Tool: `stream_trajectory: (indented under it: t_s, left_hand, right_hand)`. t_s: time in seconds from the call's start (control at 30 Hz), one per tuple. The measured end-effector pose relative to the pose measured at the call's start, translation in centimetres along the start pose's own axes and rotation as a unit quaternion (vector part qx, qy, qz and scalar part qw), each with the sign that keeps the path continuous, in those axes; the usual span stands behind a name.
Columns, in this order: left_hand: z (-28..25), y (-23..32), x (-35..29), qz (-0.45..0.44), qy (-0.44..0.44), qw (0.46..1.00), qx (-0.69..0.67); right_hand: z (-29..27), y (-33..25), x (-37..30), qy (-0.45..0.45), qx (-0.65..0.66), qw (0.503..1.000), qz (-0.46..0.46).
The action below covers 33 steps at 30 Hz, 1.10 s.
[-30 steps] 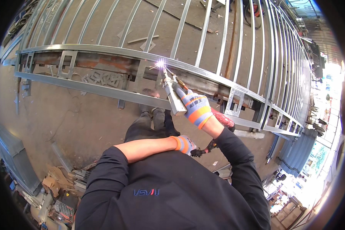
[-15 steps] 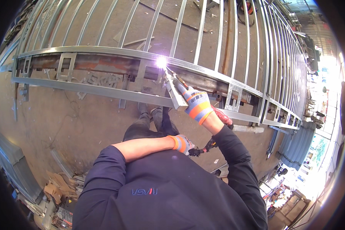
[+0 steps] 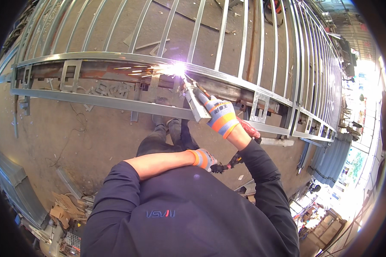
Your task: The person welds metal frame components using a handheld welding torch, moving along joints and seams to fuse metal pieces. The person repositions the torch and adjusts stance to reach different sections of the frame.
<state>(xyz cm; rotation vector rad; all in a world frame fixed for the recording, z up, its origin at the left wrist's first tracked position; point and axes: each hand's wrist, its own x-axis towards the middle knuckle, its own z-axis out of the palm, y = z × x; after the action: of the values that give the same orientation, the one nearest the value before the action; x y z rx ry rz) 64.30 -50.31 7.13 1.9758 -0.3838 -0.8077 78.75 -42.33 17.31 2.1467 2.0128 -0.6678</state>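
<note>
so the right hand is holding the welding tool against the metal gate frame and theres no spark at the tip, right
Not quite. The head view shows a bright spark at the tip. The gloved right hand does hold the welding tool against the metal gate frame.

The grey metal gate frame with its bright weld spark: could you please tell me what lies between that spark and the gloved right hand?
In the head view, a thin welding rod bridges the spark and the right hand, crossing the gate frame's rail.
</note>
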Motion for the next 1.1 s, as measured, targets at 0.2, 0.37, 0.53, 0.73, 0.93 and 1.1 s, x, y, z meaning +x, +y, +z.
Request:
stream_trajectory:
  t_s: [0.2,0.37,0.53,0.73,0.93,1.1]
  left_hand:
    - [-0.5,0.3,-0.1,-0.009,-0.025,1.000,-0.002]
    - [-0.2,0.0,0.3,0.000,-0.020,1.000,-0.004]
    - [-0.1,-0.6,0.1,0.000,-0.020,1.000,0.005]
    - [0.1,-1.6,-0.7,-0.023,0.006,1.000,-0.003]
    - [0.5,-2.7,-2.1,-0.027,0.023,0.999,-0.013]
    - [0.6,-2.5,-2.2,-0.032,0.018,0.999,-0.006]
  right_hand:
    - [0.2,0.2,-0.2,-0.007,-0.002,1.000,0.008]
    - [0.4,0.9,-0.6,0.000,-0.002,1.000,0.001]
    - [-0.8,-0.6,-0.9,0.002,0.009,1.000,-0.009]
    - [-1.2,-4.0,2.5,-0.005,-0.030,0.999,-0.043]
    - [0.6,-4.1,4.5,0.011,-0.019,0.998,-0.055]
    - [1.2,-4.2,4.4,0.008,-0.027,0.999,-0.037]
